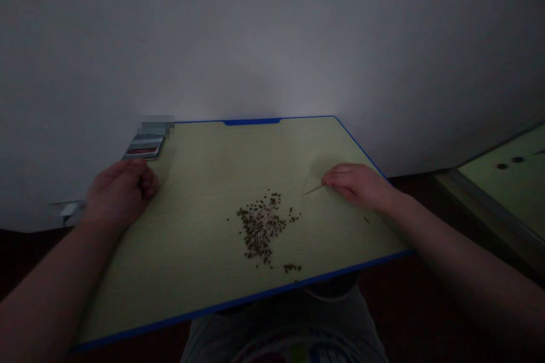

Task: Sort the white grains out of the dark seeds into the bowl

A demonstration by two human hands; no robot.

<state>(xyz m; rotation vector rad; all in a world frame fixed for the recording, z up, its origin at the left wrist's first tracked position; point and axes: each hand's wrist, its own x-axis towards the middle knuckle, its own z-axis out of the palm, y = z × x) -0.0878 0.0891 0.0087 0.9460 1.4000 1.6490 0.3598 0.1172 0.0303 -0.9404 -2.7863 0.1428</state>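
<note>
My right hand (pixel 355 184) pinches a thin pale stick, like a toothpick (pixel 313 189), whose tip points left and down over the table. Left of that tip lies a loose pile of small dark and pale grains (pixel 260 224), with a few stray dark ones around it. My left hand (pixel 123 190) rests at the table's left edge with its fingers curled in. Whether anything is inside those fingers is hidden. Just beyond it lies a flat packet or case (pixel 147 144), partly blurred out.
The pale table top (pixel 200 176) has a blue rim and stands against a grey wall (pixel 255 34). A small dark sliver (pixel 367 219) lies near my right forearm. My lap is below the front edge. A pale panel with dark round spots (pixel 511 181) stands at the right.
</note>
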